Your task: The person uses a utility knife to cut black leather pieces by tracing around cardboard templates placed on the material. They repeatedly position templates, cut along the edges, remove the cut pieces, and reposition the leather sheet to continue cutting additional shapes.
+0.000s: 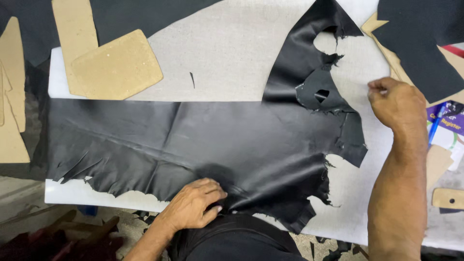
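Flanking black leather (203, 140): left hand (193, 205), right hand (396, 104).

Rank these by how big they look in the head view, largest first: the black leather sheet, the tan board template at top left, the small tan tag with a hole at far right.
1. black leather sheet
2. tan board template
3. small tan tag

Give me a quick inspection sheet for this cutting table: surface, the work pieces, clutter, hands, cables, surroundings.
Surface: white board with grey cloth cover.
Job's things: black leather sheet, ragged edges, holes near top right.
Clutter: tan cardboard patterns, dark fabric, printed booklet.
Hands: left hand presses the leather's near edge; right hand pinched shut beside it, contents unclear.
Cables: nothing seen.
Surroundings: leather scraps on floor.
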Demonstrator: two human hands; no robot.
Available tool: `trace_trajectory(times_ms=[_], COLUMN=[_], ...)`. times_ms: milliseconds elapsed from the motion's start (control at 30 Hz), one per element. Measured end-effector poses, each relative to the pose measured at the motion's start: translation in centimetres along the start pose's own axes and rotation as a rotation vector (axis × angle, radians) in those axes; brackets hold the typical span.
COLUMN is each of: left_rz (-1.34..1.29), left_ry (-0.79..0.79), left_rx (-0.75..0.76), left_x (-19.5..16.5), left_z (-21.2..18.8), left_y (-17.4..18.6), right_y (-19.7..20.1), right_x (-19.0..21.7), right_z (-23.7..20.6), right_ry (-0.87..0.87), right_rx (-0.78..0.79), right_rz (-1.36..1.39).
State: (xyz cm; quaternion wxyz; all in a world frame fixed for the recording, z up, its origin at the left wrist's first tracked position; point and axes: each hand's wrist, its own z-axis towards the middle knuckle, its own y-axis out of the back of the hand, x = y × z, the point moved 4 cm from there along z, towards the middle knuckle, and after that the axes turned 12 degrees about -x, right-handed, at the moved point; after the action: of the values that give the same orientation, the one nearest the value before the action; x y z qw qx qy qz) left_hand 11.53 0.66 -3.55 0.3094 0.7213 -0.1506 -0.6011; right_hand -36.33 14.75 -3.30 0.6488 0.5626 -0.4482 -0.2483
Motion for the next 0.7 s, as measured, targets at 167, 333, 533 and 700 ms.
trace_trajectory(times_ms=[167,333,533,700], left_rz=[0.37,0.437,0.467,0.448], left_ry=[-0.047,-0.204,-0.33,-0.342], left_rx=[-0.268,-0.091,-0.032,-0.101], left_x=[1.1,0.8,-0.9,0.7], left_z=[8.7,15.4,22.8,28.1], left_y=[-1.0,-5.1,-8.1,-5.9], right_y=[-4.4,-6.0,-6.0,-2.9], right_x=[7.8,6.7,4.1,1.9], right_z=[3.0,5.6,7.7,0.8], right_ry=[0.174,0.281,0.364,0.38], right_rx=[0.077,0.177,-0.227,-0.331], right_rz=[0.017,0.393,0.661,0.577])
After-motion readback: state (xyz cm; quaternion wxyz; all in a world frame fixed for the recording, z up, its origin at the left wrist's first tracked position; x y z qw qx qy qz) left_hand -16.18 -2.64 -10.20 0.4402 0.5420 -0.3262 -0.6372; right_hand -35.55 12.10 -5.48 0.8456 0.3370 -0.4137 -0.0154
